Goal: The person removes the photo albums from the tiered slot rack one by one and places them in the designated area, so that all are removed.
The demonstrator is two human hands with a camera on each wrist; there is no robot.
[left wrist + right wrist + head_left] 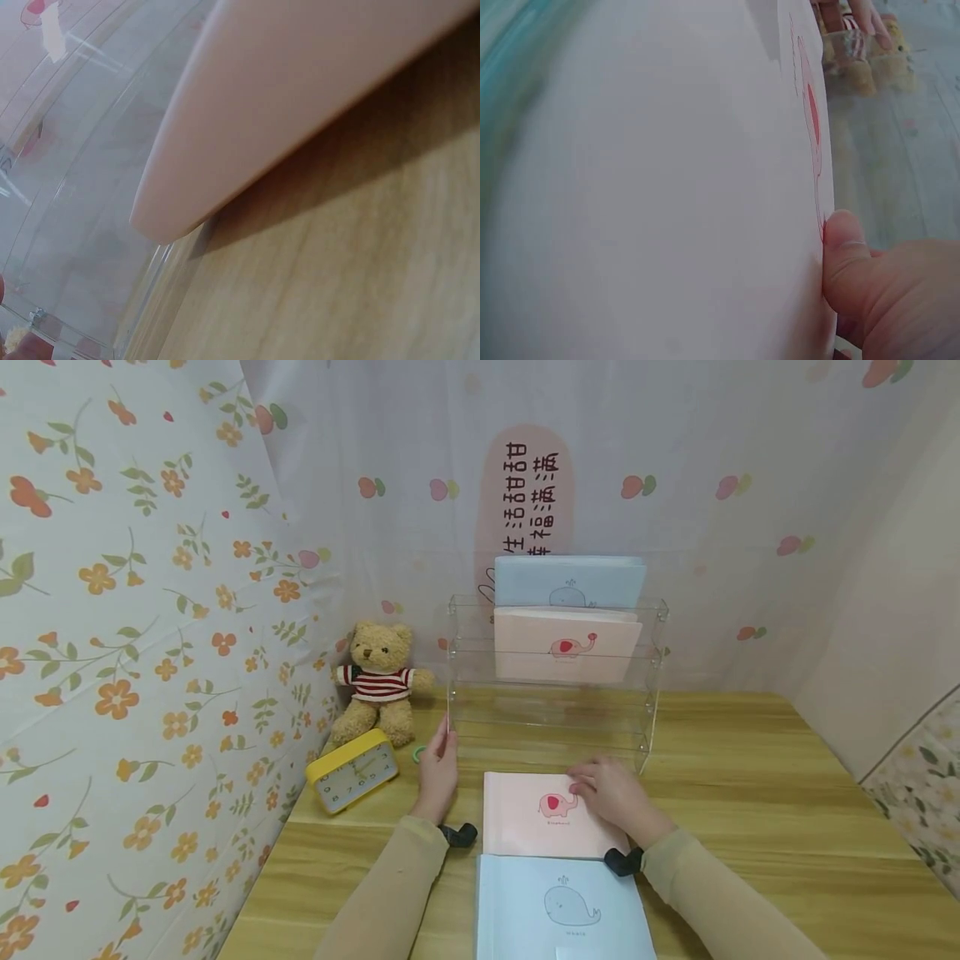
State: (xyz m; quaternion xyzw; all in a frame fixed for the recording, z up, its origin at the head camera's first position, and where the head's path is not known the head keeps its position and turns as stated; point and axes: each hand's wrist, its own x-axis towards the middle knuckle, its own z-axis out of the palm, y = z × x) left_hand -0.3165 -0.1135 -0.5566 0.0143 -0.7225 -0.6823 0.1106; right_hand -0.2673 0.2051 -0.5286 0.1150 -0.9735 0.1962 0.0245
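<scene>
Pink card covers the notebook (543, 814) that lies flat on the desk (750, 827), a small red elephant printed on its front. The right hand (611, 793) rests on this pink notebook's far right part, fingers (844, 259) bent over the far edge and the thumb pressed on the cover right beside the elephant; the right wrist view shows that thumb tip against the cover, though whether the fingers curl under the edge cannot be told. The left hand (438, 768) stands on its edge just left of the notebook, apart from it, fingers straight and together, their tips touching the lower left corner of the clear acrylic rack (555, 693). The rack stands just beyond both sets of fingers and holds a second pink notebook (566, 645) upright in a middle tier and a blue notebook (570, 581) upright behind it. Nearer the person than the fingers, another blue whale notebook (558, 906) lies flat, touching the pink one's near edge. Left of the left fingers stand a yellow clock (352, 770) and, beyond it, a teddy bear (378, 685) in a striped jumper.
</scene>
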